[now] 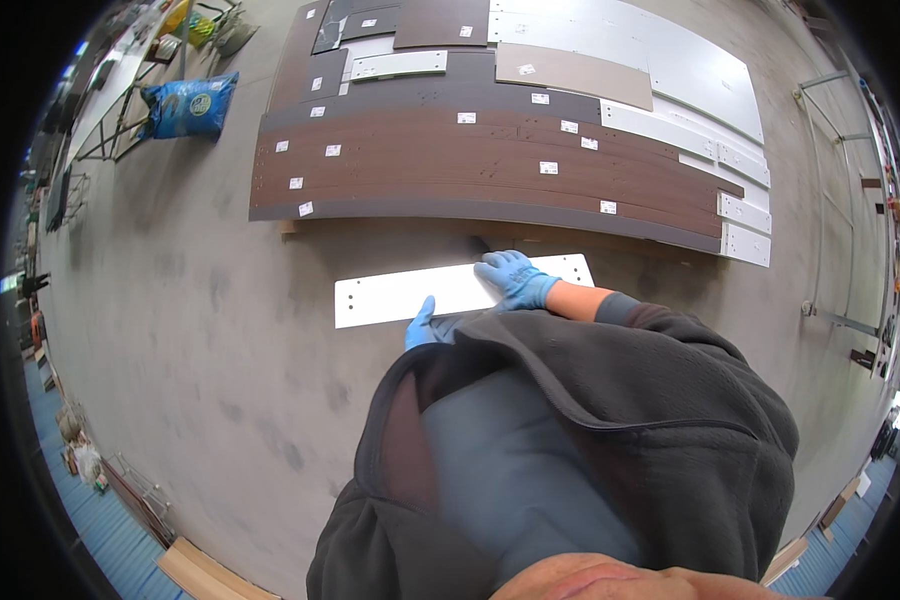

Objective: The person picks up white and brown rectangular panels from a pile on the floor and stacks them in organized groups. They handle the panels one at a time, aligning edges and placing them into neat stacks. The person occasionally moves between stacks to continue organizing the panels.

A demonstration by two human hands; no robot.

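— From the head camera, what sort of room?
— Smooth grey floor [220, 400], blotched with darker patches; glossy, crumpled blue sack [188, 105] at upper left, tubular metal frame [838, 160] at right.
— Ahead?
— Broad stack of flat boards [410, 165]: dark brown, grey, white; straight-edged, dotted with small white labels [333, 150].
— Nearer?
— Long white panel [390, 295], smooth, rectangular, with small dark holes [351, 296] near both ends, just this side of the stack.
— Hands?
— Both in thin blue gloves [538, 290]. Left hand [423, 327] at the near edge, thumb apart from mostly hidden fingers; right hand [513, 279] on the white face, fingers close together. Cannot tell whether clamped on it.
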